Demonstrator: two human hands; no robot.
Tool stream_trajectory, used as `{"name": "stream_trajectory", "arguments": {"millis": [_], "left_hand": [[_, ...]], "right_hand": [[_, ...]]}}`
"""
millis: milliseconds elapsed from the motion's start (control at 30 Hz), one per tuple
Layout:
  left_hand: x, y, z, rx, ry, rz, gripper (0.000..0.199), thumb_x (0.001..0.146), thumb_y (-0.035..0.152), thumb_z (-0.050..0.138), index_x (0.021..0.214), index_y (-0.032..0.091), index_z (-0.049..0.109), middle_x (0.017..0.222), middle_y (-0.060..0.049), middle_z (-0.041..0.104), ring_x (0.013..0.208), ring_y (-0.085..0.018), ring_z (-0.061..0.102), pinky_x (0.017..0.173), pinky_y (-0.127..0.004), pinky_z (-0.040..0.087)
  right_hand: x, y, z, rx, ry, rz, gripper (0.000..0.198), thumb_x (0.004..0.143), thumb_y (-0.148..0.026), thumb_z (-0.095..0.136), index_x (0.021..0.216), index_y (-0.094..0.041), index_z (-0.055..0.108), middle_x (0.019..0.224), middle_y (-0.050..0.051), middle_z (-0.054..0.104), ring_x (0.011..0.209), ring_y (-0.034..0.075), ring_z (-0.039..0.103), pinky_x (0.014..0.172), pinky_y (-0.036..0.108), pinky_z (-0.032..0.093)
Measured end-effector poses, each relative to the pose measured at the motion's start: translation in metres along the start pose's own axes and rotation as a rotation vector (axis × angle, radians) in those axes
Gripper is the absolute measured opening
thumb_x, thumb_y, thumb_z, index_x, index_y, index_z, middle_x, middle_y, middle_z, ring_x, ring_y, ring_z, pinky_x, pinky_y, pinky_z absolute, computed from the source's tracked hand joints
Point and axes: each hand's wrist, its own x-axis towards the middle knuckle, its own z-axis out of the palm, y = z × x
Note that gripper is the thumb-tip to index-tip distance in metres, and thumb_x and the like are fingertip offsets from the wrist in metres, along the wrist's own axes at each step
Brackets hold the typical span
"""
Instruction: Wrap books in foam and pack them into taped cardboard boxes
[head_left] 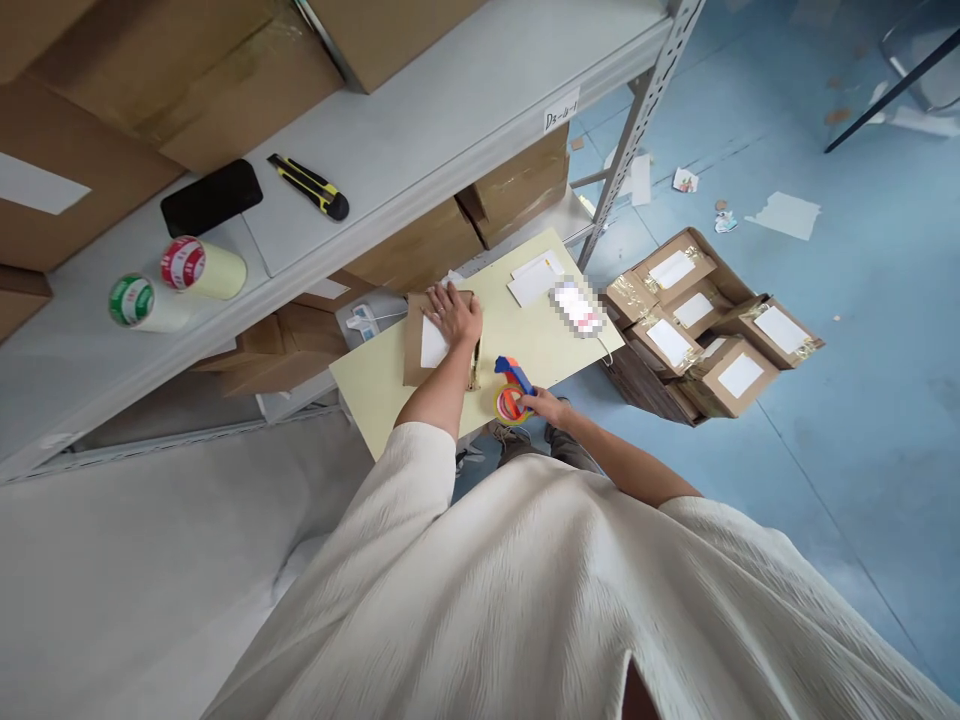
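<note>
While the left hand point(452, 312) lay flat, fingers spread, on a small brown cardboard box point(420, 340), pressing on the white label point(433, 343) stuck to its top, the right hand point(546, 405) was closed around a tape dispenser point(512, 390) with a blue body and a red-and-yellow roll, held at the near edge of the pale yellow table point(390, 385). The dispenser sat just beside the box, near its right side, where a strip of glossy tape point(475, 365) ran down the box's edge; whether the dispenser touched that strip could not be told. Farther along the table lay a few white sheets point(534, 278) and a blurred small object point(576, 307). Beyond the table's far end, on the blue floor point(862, 420), stood a stack of sealed labelled boxes point(709, 335), each with a white label on top, and scraps of paper point(787, 213) lay scattered well apart from them. To the left, a white shelf point(420, 140) carried a yellow-and-black utility knife point(309, 186), a black phone point(211, 197) and two tape rolls point(176, 285) lying on their sides, with large cardboard cartons point(150, 80) behind them. The person wore a loose cream garment point(570, 600) that filled the lower part of the view.
</note>
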Motion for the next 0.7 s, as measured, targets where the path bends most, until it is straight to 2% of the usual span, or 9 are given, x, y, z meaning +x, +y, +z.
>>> {"name": "stream_trajectory", "arguments": {"millis": [133, 233, 300, 333, 433, 500, 533, 600, 700], "left_hand": [[0.021, 0.002, 0.001, -0.023, 0.066, -0.272, 0.081, 0.113, 0.051, 0.043, 0.185, 0.016, 0.030, 0.193, -0.022, 0.023, 0.183, -0.038, 0.001, 0.141, -0.079, 0.009], [0.019, -0.009, -0.011, -0.046, 0.007, -0.267, 0.082, 0.113, 0.055, 0.046, 0.185, 0.019, 0.031, 0.194, -0.021, 0.020, 0.183, -0.041, 0.004, 0.140, -0.081, 0.014], [0.004, -0.026, -0.026, -0.023, -0.051, -0.124, 0.082, 0.113, 0.058, 0.048, 0.184, 0.019, 0.034, 0.195, -0.021, 0.015, 0.182, -0.041, 0.007, 0.141, -0.077, 0.015], [-0.007, -0.038, -0.034, 0.002, -0.090, 0.003, 0.083, 0.112, 0.059, 0.050, 0.183, 0.019, 0.036, 0.195, -0.020, 0.013, 0.182, -0.039, 0.007, 0.142, -0.073, 0.014], [-0.045, -0.074, -0.057, 0.096, -0.327, 0.483, 0.094, 0.104, 0.064, 0.065, 0.182, 0.019, 0.040, 0.195, -0.018, 0.017, 0.183, -0.037, 0.006, 0.146, -0.063, 0.007], [-0.065, -0.092, -0.065, 0.144, -0.503, 0.758, 0.098, 0.099, 0.065, 0.071, 0.182, 0.022, 0.042, 0.194, -0.016, 0.022, 0.182, -0.036, 0.011, 0.147, -0.060, 0.002], [-0.072, -0.098, -0.066, 0.155, -0.543, 0.832, 0.095, 0.099, 0.064, 0.070, 0.181, 0.023, 0.043, 0.193, -0.015, 0.025, 0.182, -0.034, 0.014, 0.147, -0.057, 0.001], [-0.078, -0.101, -0.061, 0.155, -0.544, 0.886, 0.088, 0.102, 0.060, 0.067, 0.180, 0.023, 0.046, 0.192, -0.015, 0.029, 0.182, -0.032, 0.017, 0.148, -0.055, -0.002], [-0.075, -0.089, -0.048, 0.115, -0.441, 0.828, 0.082, 0.106, 0.054, 0.062, 0.179, 0.020, 0.047, 0.191, -0.016, 0.031, 0.182, -0.032, 0.016, 0.148, -0.056, -0.003]], "right_hand": [[-0.011, 0.007, -0.005, -0.036, 0.027, 0.014, 0.039, 0.070, -0.032, 0.100, 0.102, -0.027, 0.078, 0.091, 0.004, 0.079, 0.095, 0.025, 0.073, 0.074, 0.032, 0.062], [-0.008, 0.002, -0.011, -0.065, 0.073, 0.028, 0.033, 0.068, -0.028, 0.098, 0.093, -0.025, 0.078, 0.084, 0.003, 0.077, 0.090, 0.023, 0.071, 0.070, 0.030, 0.058], [-0.003, -0.001, -0.013, -0.068, 0.081, 0.035, 0.029, 0.067, -0.028, 0.096, 0.089, -0.023, 0.077, 0.079, 0.002, 0.075, 0.083, 0.021, 0.069, 0.067, 0.028, 0.055], [-0.002, -0.002, -0.014, -0.061, 0.080, 0.038, 0.028, 0.067, -0.028, 0.095, 0.087, -0.023, 0.076, 0.078, 0.002, 0.074, 0.080, 0.020, 0.067, 0.065, 0.027, 0.053], [-0.001, -0.001, -0.016, -0.045, 0.088, 0.050, 0.028, 0.065, -0.030, 0.092, 0.087, -0.022, 0.076, 0.077, 0.001, 0.074, 0.073, 0.017, 0.065, 0.059, 0.026, 0.049], [-0.004, -0.001, -0.018, -0.031, 0.090, 0.049, 0.030, 0.064, -0.031, 0.091, 0.088, -0.021, 0.076, 0.079, 0.003, 0.075, 0.071, 0.017, 0.065, 0.057, 0.025, 0.048], [-0.006, -0.002, -0.019, -0.019, 0.083, 0.047, 0.031, 0.064, -0.031, 0.092, 0.088, -0.021, 0.076, 0.080, 0.004, 0.076, 0.071, 0.018, 0.066, 0.057, 0.026, 0.048], [-0.008, -0.006, -0.021, 0.020, 0.069, 0.040, 0.033, 0.063, -0.031, 0.092, 0.090, -0.021, 0.075, 0.083, 0.006, 0.078, 0.073, 0.019, 0.068, 0.060, 0.027, 0.051], [-0.004, -0.020, -0.028, 0.086, 0.091, 0.000, 0.035, 0.064, -0.033, 0.093, 0.092, -0.022, 0.074, 0.084, 0.005, 0.078, 0.075, 0.019, 0.071, 0.065, 0.027, 0.056]]}}
